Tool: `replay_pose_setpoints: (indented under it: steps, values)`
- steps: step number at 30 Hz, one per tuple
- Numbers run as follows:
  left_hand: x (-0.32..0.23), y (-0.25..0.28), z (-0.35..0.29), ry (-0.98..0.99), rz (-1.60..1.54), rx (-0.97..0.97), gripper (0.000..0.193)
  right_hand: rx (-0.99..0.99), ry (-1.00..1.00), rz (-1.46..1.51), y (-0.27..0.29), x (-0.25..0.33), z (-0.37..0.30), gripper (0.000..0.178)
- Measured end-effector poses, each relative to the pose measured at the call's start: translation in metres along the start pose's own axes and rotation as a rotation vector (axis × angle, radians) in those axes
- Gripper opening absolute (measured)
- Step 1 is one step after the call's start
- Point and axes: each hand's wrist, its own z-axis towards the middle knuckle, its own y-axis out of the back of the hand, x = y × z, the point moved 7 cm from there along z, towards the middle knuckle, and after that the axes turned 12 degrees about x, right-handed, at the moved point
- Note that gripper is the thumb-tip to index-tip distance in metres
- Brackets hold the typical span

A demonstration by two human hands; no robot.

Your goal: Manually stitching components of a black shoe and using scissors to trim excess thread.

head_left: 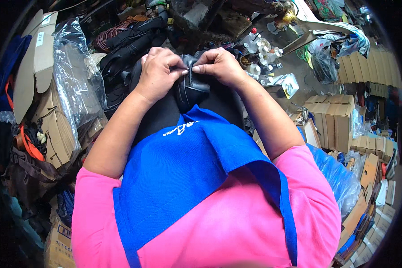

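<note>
A glossy black leather-like item with a seam or strap running up its middle rests between my dark-clad thighs; its exact kind is unclear. On its upper left side, my left hand is closed, thumb and forefinger pinching the edge. From the right, my right hand pinches the same upper part, its thumb almost meeting the left fingertips. Anything small between the fingertips is too fine to make out. The blue apron over my lap reaches up to the item's lower end.
Flattened cardboard and a clear plastic sheet stand at the left. Several small white bottles crowd the floor at the far right. Cardboard boxes and blue plastic wrapping lie to the right. Coiled cord sits at the far left.
</note>
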Motion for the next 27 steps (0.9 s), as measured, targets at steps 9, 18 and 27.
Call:
replay_pose_setpoints:
  steps: [9,18,27]
  values:
    - [-0.023,0.006,-0.006,0.014,0.212,0.238,0.012,0.006,0.224,-0.722,0.005,0.055,-0.027,0.011]
    - [-0.005,0.023,-0.030,-0.050,0.355,0.383,0.007,0.085,0.204,-0.870,0.015,0.042,-0.034,0.005]
    - [0.032,0.041,-0.020,0.069,-1.295,-0.036,0.010,-0.235,0.122,0.859,0.045,0.003,-0.036,0.022]
